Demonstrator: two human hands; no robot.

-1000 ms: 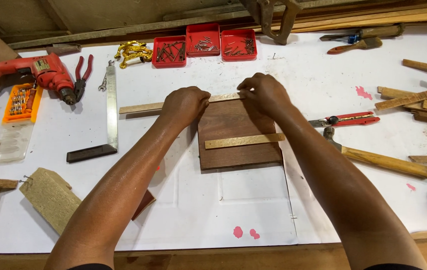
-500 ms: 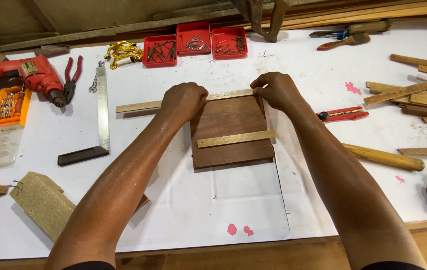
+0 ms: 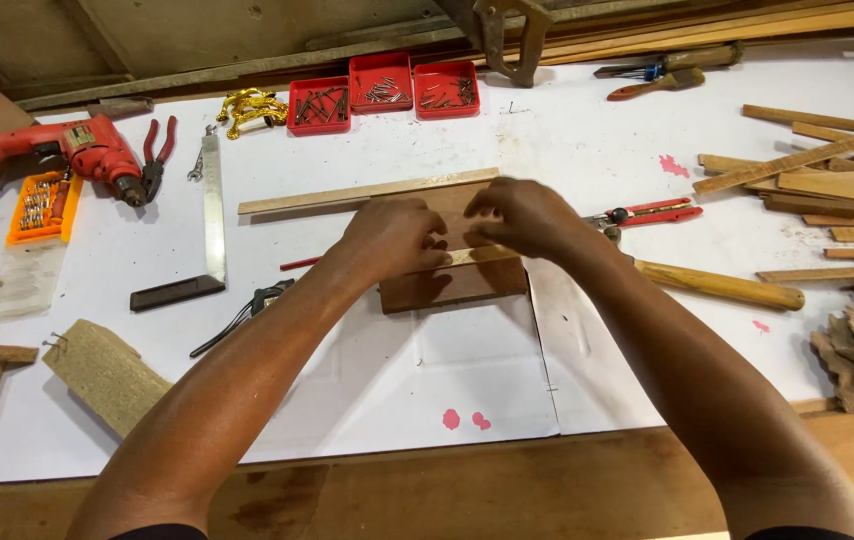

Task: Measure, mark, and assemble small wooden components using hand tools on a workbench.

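Gripping hands (image 3: 397,238) (image 3: 517,215) over smooth rectangular dark wooden board (image 3: 457,285)

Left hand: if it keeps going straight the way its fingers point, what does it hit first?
The left hand rests on the dark board, fingers pointing right toward the right hand. Going straight on, it would likely meet the right hand's fingers first, just across the small gap over the thin strip; heights unclear.

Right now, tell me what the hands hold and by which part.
Both hands, left hand and right hand, pinch the thin wooden strip across the dark board, near its middle.
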